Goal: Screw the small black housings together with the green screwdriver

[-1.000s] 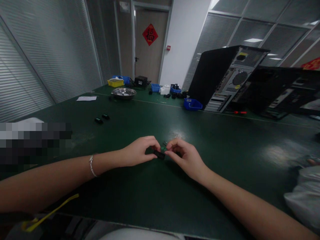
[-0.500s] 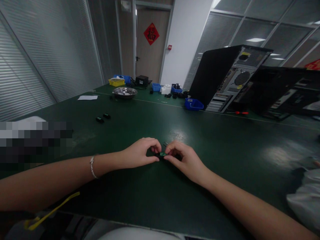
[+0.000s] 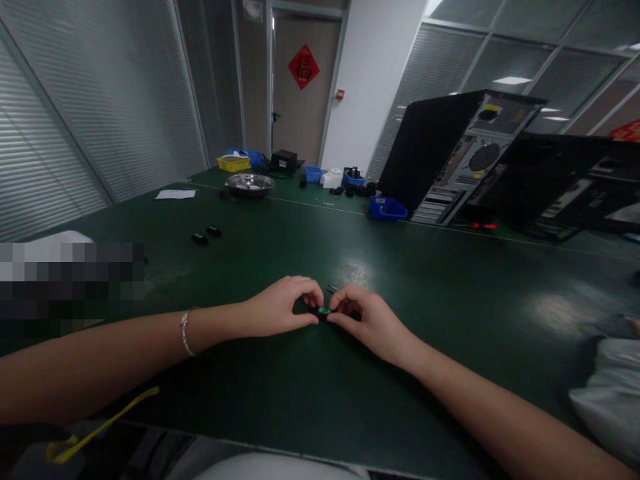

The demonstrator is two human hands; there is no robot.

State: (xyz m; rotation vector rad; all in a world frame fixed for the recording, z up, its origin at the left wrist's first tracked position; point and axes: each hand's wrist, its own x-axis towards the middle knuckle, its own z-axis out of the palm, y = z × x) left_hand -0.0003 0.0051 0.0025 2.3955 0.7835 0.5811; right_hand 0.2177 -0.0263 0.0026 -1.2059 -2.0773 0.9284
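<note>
My left hand (image 3: 283,307) pinches the left end of a small black plastic casing between thumb and fingers, low over the green table (image 3: 280,400). A small green circuit board (image 3: 324,311) lies in or on the casing; which one I cannot tell. My right hand (image 3: 373,320) is closed at the board's right end, thumb and forefinger bent around it. Thin metal tips, like those of tweezers (image 3: 332,289), stick out beyond my right fingers. The rest of that tool is hidden by the hand. Two similar black pieces with green tops (image 3: 206,235) lie farther off at the left.
At the back stand a metal bowl (image 3: 250,185), a yellow bin (image 3: 233,164), a blue bin (image 3: 387,209) and a tall black computer case (image 3: 450,157). White paper (image 3: 175,195) lies at the back left. A grey sleeve (image 3: 607,387) of another person shows at the right edge.
The green board has come down from above the casing to lie level with it between my fingers. My right thumb and fingers have moved slightly lower.
</note>
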